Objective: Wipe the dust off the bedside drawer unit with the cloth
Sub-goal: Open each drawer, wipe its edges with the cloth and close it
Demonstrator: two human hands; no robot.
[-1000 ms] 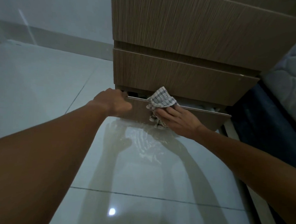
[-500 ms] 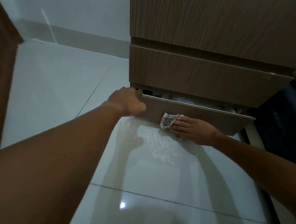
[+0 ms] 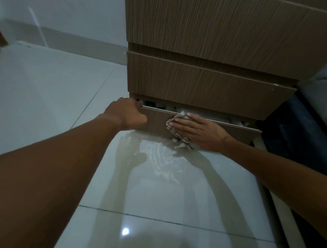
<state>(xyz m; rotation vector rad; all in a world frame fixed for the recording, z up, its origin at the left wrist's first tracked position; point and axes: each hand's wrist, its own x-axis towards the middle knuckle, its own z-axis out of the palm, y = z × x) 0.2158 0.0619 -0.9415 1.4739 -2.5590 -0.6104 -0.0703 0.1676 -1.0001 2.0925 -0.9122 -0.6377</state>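
Cloth (image 3: 179, 130) flat under right hand (image 3: 197, 131)

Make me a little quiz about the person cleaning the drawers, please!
1. True or false: the bottom drawer is pulled open a bit.
2. Which hand presses the checked cloth against the drawer front: A left, B right?
3. Fill in: the left hand grips the drawer's left ____.

Key: 1 true. 2 B, the right hand lies flat on it. 3 end.
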